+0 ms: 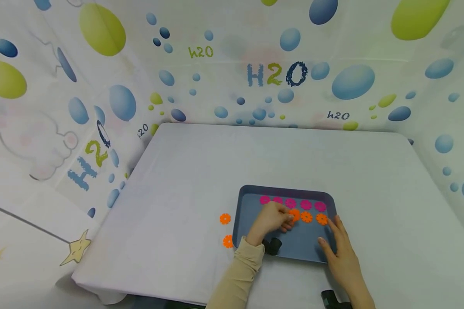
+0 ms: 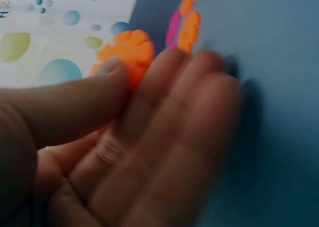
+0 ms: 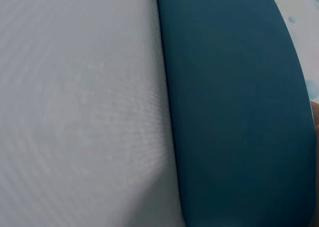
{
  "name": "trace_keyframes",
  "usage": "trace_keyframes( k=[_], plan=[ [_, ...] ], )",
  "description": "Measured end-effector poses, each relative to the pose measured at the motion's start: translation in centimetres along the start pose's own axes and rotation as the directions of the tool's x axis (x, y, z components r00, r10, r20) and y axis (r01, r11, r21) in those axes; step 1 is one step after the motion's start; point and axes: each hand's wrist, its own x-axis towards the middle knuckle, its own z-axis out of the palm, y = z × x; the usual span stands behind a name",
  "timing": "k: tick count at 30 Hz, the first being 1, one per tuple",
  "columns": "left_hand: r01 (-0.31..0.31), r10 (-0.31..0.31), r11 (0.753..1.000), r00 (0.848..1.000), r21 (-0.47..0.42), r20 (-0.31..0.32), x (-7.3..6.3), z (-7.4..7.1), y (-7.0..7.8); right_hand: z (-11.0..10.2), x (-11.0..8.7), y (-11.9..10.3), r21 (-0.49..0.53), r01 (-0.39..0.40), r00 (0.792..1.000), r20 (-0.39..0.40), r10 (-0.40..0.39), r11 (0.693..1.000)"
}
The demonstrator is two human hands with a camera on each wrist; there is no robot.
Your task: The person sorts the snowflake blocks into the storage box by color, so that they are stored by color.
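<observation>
My left hand (image 1: 272,219) is over the grey-blue tray (image 1: 294,251) and pinches an orange flower-shaped piece (image 2: 132,52) between thumb and fingers. Just beyond it, more orange flower pieces (image 1: 306,217) lie in a row on the tray. A row of pink flower pieces (image 1: 306,204) runs along the tray's far side; the left hand partly covers that row's left end. My right hand (image 1: 344,257) rests at the tray's right edge, fingers extended and thumb apart. Its wrist view shows mainly the tray's outer side (image 3: 239,112), with the fingers almost wholly out of frame.
Two loose orange flower pieces, one farther (image 1: 225,219) and one nearer (image 1: 227,241), lie on the white-covered table (image 1: 185,193) left of the tray. Patterned curtains (image 1: 224,86) stand behind and beside the table.
</observation>
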Motion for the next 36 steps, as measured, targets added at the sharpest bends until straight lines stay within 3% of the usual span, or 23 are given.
trace_keyframes(
  k=[6, 11, 21, 25, 29, 33, 36],
  plan=[
    [0.069, -0.07, 0.995, 0.998, 0.073, 0.005, 0.1, 0.2, -0.3, -0.4, 0.3, -0.2, -0.01, 0.002, 1.0, 0.022, -0.002, 1.0],
    [0.109, -0.108, 0.991, 0.994, 0.083, -0.023, 0.7, 0.3, -0.5, -0.6, 0.5, -0.4, -0.019, -0.005, 0.999, 0.044, 0.006, 1.0],
    [0.129, -0.129, 0.987, 0.992, 0.1, -0.006, 1.5, 0.3, -0.6, -0.5, 0.4, -0.4, -0.012, -0.034, 0.997, 0.072, 0.035, 0.999],
    [0.078, -0.073, 0.989, 0.996, 0.127, -0.05, 1.5, 0.2, -0.4, -0.5, 0.4, -0.2, -0.02, -0.022, 0.999, 0.048, 0.023, 1.0],
    [-0.052, 0.077, 0.97, 0.992, 0.238, -0.097, 0.9, -0.9, 0.8, -0.6, 0.3, -0.2, -0.019, -0.012, 1.0, 0.027, 0.013, 1.0],
    [-0.191, 0.23, 0.948, 0.964, 0.253, -0.136, -0.7, -3.3, 2.3, -0.6, 0.4, -0.1, -0.02, -0.016, 1.0, 0.023, 0.017, 1.0],
    [-0.239, 0.28, 0.953, 0.929, 0.187, -0.241, -2.0, -5.7, 2.7, -0.6, 0.4, -0.1, -0.023, -0.017, 1.0, 0.02, 0.017, 1.0]
  ],
)
